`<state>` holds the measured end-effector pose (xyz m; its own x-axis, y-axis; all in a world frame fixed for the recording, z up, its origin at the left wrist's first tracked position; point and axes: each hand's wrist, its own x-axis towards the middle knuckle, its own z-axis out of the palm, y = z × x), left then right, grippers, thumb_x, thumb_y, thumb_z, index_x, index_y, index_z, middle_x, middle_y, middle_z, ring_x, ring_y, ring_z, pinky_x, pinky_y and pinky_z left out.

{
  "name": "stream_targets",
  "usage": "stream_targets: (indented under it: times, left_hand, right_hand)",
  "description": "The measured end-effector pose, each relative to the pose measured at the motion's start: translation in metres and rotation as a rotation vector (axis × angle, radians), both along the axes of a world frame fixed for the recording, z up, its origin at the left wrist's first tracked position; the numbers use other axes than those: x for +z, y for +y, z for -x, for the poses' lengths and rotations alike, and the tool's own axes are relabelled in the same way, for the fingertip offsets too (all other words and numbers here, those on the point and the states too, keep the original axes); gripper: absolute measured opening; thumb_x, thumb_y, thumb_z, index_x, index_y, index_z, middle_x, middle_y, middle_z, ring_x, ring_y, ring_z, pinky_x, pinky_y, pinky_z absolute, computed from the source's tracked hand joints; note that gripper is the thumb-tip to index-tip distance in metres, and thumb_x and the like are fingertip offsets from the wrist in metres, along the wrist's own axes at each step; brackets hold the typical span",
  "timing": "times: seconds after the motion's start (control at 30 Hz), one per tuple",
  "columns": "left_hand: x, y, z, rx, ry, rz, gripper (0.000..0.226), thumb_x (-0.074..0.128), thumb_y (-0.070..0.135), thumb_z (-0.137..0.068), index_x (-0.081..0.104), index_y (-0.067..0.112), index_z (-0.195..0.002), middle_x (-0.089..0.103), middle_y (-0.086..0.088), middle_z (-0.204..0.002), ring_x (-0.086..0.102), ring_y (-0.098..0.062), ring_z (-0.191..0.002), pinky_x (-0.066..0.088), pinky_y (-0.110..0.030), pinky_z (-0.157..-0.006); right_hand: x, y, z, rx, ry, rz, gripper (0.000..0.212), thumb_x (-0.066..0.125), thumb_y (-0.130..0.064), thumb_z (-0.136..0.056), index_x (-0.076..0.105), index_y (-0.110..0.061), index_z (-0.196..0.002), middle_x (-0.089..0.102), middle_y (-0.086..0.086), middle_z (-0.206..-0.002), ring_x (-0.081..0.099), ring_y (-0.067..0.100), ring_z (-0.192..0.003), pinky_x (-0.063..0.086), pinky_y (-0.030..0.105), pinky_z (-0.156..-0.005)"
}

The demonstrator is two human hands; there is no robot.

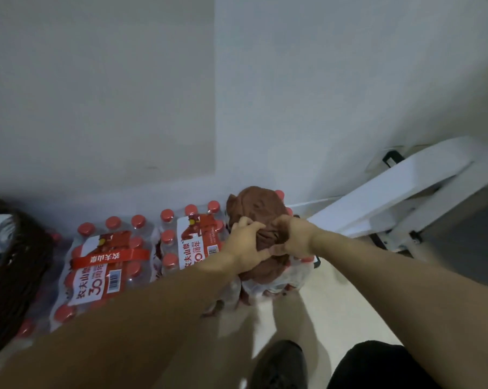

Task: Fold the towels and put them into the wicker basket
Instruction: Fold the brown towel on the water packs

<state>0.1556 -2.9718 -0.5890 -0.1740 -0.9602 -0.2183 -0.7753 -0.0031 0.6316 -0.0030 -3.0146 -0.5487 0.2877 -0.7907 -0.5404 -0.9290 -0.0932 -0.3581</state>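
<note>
Two hands on one towel. Left hand (247, 245) has fingers (251, 224) spread and curled over the near-left side of the brown towel (261, 209), gripping a bunch of cloth. Right hand (294, 237) is clenched tight on a fold at the near-right side, knuckles up, fingertips buried in fabric so their exact spread can't be told. Hands sit just beside each other, a puckered ridge of cloth between them.

Towel: reddish-brown, crumpled into a rounded heap, not folded. It rests on top of the rightmost shrink-wrapped pack of bottles (276, 279), against the white wall (321, 94).

Wicker basket (15, 265): dark weave, only part of its side visible at the left edge, well apart from the towel.

Counts: one towel visible, one basket, at least three packs of red-capped water bottles (108, 265) in a row on the floor, middle pack (192, 240) touching the towel's left side. White frame (400, 192) leans at right. One dark shoe (279, 363) at bottom.
</note>
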Motion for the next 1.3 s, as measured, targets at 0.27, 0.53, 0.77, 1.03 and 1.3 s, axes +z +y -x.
stream_targets:
  times: [0.27,0.53,0.77,1.03,1.3]
  left_hand:
    - [-0.002,-0.006,-0.007,0.136,0.055,0.086,0.017,0.081,0.02,-0.076,0.068,0.018,-0.087,0.059,0.003,-0.093,0.056,-0.014,-0.086,0.042,-0.021,-0.077]
    - [0.049,-0.016,-0.047,0.354,0.413,0.007,0.011,0.063,0.005,-0.091,0.053,0.01,-0.094,0.053,-0.001,-0.071,0.06,-0.019,-0.069,0.058,-0.029,-0.063]
    - [0.15,0.009,-0.113,0.405,0.576,0.107,0.01,0.065,0.011,-0.091,0.059,0.006,-0.097,0.062,-0.01,-0.077,0.066,-0.011,-0.054,0.054,-0.022,-0.048]
    - [0.179,0.067,-0.174,0.305,0.342,0.236,0.037,0.078,0.032,-0.076,0.064,0.02,-0.108,0.07,-0.009,-0.1,0.067,-0.02,-0.089,0.054,-0.024,-0.078]
    - [0.179,0.088,-0.238,0.286,0.447,0.235,0.026,0.064,0.031,-0.085,0.068,0.012,-0.102,0.072,-0.009,-0.092,0.068,-0.017,-0.084,0.056,-0.03,-0.079]
  right_hand:
    - [-0.007,0.001,-0.021,-0.075,-0.032,0.005,0.027,0.074,-0.023,-0.085,0.057,-0.015,-0.104,0.066,0.008,-0.101,0.068,0.03,-0.092,0.057,0.036,-0.079]
    - [0.025,0.001,-0.06,-0.386,-0.652,0.08,0.009,0.07,-0.014,-0.091,0.065,-0.01,-0.096,0.062,-0.001,-0.078,0.057,0.013,-0.075,0.045,0.013,-0.065]
    - [0.09,0.019,-0.12,-0.5,-1.23,-0.162,0.02,0.063,-0.012,-0.096,0.065,-0.002,-0.114,0.07,0.021,-0.101,0.069,0.029,-0.087,0.059,0.042,-0.083]
    - [0.115,0.045,-0.17,-0.37,-1.31,-0.2,0.01,0.073,-0.013,-0.088,0.067,-0.007,-0.094,0.072,0.011,-0.085,0.07,0.023,-0.077,0.06,0.034,-0.079]
    - [0.13,0.055,-0.202,-0.049,-1.094,-0.055,0.027,0.062,-0.029,-0.097,0.075,-0.006,-0.097,0.076,0.007,-0.092,0.068,0.011,-0.082,0.056,0.026,-0.081]
